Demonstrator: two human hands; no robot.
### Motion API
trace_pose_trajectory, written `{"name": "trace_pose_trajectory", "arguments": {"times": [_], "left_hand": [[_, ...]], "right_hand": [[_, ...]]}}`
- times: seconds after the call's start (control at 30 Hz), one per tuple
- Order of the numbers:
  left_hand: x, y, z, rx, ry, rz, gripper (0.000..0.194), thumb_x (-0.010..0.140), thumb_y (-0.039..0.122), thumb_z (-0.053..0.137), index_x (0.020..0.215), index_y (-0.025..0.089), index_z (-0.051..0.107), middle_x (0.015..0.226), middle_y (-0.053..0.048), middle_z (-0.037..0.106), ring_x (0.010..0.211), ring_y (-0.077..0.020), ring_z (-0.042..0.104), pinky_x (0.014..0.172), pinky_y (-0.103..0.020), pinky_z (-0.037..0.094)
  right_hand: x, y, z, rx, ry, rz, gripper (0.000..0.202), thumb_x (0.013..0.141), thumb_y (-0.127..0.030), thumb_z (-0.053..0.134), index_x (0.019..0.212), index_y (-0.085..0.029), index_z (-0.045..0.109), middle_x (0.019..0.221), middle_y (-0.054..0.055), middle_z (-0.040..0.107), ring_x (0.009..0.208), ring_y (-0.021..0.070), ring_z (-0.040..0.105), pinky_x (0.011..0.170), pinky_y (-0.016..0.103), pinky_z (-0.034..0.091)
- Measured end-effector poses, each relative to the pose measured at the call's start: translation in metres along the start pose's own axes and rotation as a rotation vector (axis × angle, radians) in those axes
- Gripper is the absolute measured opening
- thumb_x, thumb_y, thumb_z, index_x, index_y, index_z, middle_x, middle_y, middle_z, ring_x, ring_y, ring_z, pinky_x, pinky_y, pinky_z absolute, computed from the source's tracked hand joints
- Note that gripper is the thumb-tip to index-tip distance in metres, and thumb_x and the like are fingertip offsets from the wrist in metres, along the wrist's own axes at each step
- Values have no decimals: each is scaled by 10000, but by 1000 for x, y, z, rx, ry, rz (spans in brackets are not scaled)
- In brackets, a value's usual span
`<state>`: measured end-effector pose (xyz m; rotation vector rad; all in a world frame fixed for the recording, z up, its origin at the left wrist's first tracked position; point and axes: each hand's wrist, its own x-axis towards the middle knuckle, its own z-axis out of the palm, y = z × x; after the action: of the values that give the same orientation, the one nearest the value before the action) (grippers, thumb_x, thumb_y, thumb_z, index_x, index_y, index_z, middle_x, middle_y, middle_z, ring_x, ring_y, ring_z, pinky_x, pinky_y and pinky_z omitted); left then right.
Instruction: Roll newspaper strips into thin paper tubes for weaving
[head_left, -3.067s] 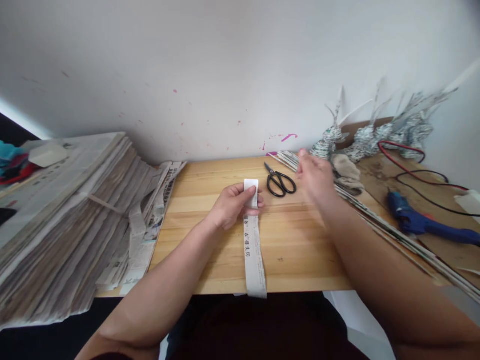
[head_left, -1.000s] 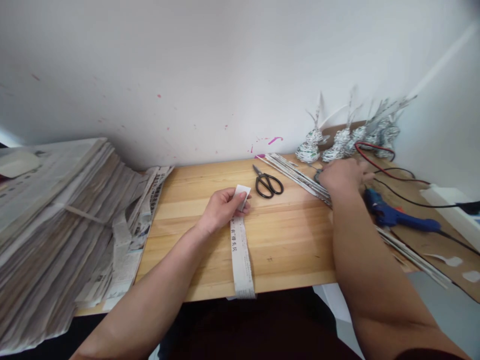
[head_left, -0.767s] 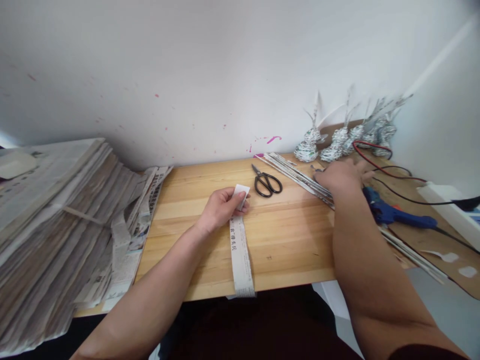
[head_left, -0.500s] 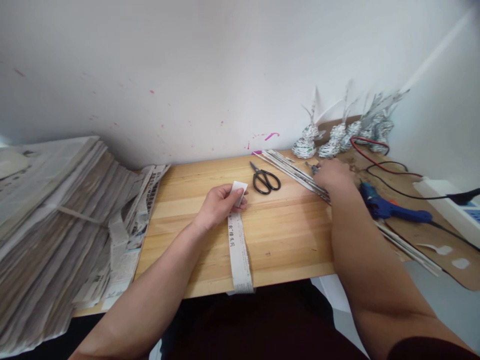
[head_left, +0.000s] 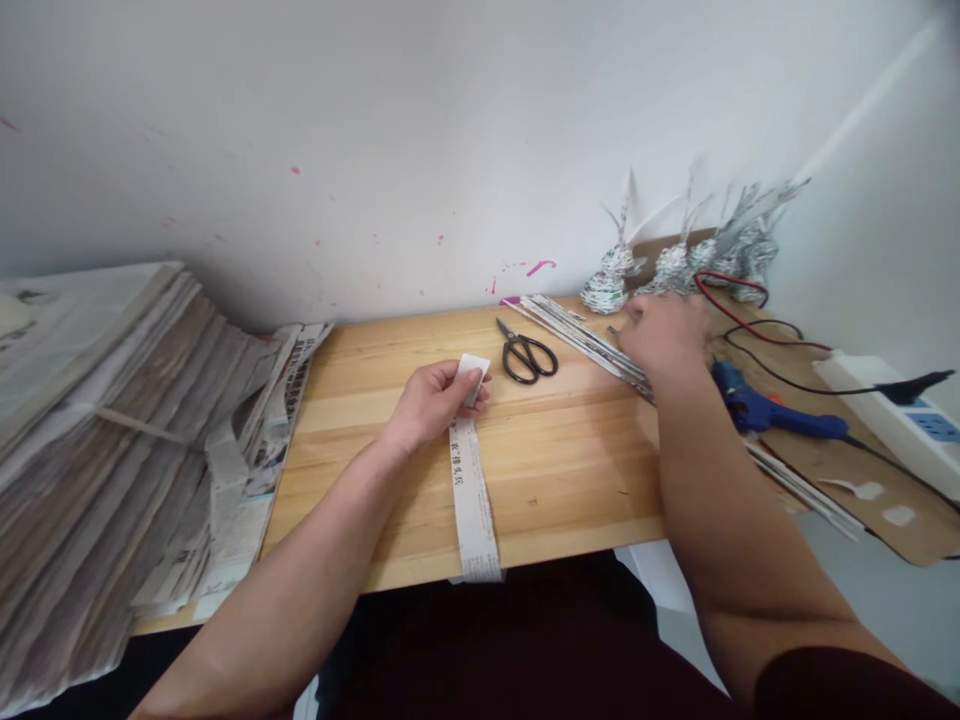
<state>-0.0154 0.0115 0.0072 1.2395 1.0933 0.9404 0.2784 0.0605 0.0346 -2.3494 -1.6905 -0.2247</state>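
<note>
My left hand (head_left: 442, 400) pinches the upper end of a newspaper strip (head_left: 474, 500), which runs down the wooden table and hangs over its front edge. Just right of that hand lie black-handled scissors (head_left: 528, 358), blades pointing back. My right hand (head_left: 666, 335) is at the right rear, beside the far ends of thin rolled paper sticks (head_left: 581, 340) and in front of woven paper figures (head_left: 609, 280). Its fingers are curled and blurred, and what they hold, if anything, is hidden. A small dark tip shows left of its fingers.
Tall newspaper stacks (head_left: 112, 430) stand at the left. At the right, a blue glue gun (head_left: 780, 412), red and black cables, a white power strip (head_left: 885, 415) and more paper sticks (head_left: 806, 490) lie on or near a brown board (head_left: 911, 540).
The view has shifted slightly, moving the scene a little left and up. My right hand has turned a little near the figures; the grey thing by its fingers shows less. My left hand keeps its pinch.
</note>
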Motion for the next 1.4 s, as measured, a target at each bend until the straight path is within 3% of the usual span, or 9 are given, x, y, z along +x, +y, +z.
{"name": "trace_pose_trajectory", "arguments": {"times": [0.13,0.27,0.37,0.5,0.7,0.93,1.17,1.27,1.4], "left_hand": [[1,-2,0,6,2,1,381,783,459,707,944,115,690,776,-60,698,666,-133,654,600,-238,518],[1,-4,-1,13,-2,6,385,781,468,706,941,118,690,778,-54,698,657,-124,642,604,-238,517],[1,-4,-1,21,-5,8,388,780,478,704,942,125,693,787,-54,701,671,-129,645,612,-241,516],[0,-2,0,30,-7,-3,396,774,485,709,944,127,697,791,-59,701,676,-129,640,611,-238,511],[0,-4,0,34,-24,-18,407,764,493,715,941,127,695,800,-61,701,677,-132,638,609,-240,509],[1,-6,0,39,-31,-17,413,761,503,714,934,129,689,787,-59,696,674,-135,635,617,-248,505],[-3,-1,4,-79,-42,-72,363,770,441,731,945,127,685,775,-52,684,671,-131,642,602,-240,519],[-3,1,4,-144,-61,-86,368,781,437,724,973,125,683,780,-56,686,684,-139,654,592,-238,529],[-4,2,4,-173,-59,-75,342,789,428,721,955,130,687,786,-56,698,669,-130,659,610,-237,535]], "right_hand": [[2,-6,3,4,-209,-104,309,866,-302,498,982,-186,759,1018,148,718,922,278,631,757,344,423],[0,-10,6,-49,-329,-128,388,841,-481,549,952,-171,754,1001,151,726,893,283,657,720,341,449],[-4,-12,3,-74,-305,-127,508,795,-574,594,1023,-139,727,1080,180,701,976,313,643,771,367,462],[-6,-14,5,-58,-269,-97,609,729,-545,693,1154,-110,655,1166,198,669,1038,326,630,802,369,468],[-8,-28,20,-23,-265,-133,378,828,-383,619,1111,-138,673,1094,185,702,1015,320,653,783,371,470],[-15,-38,15,18,-290,-187,379,830,-436,611,1052,-145,704,1028,177,717,975,316,654,753,364,457],[-27,-50,2,324,-20,-330,315,893,-383,527,937,-158,744,901,117,724,827,230,623,705,314,389],[-44,-69,-6,615,-195,-488,372,907,-429,504,790,-155,728,666,44,644,647,164,537,611,284,335],[-64,-91,-3,894,-457,-666,406,930,-444,466,737,-159,682,599,-12,535,581,117,438,563,263,284]]}}
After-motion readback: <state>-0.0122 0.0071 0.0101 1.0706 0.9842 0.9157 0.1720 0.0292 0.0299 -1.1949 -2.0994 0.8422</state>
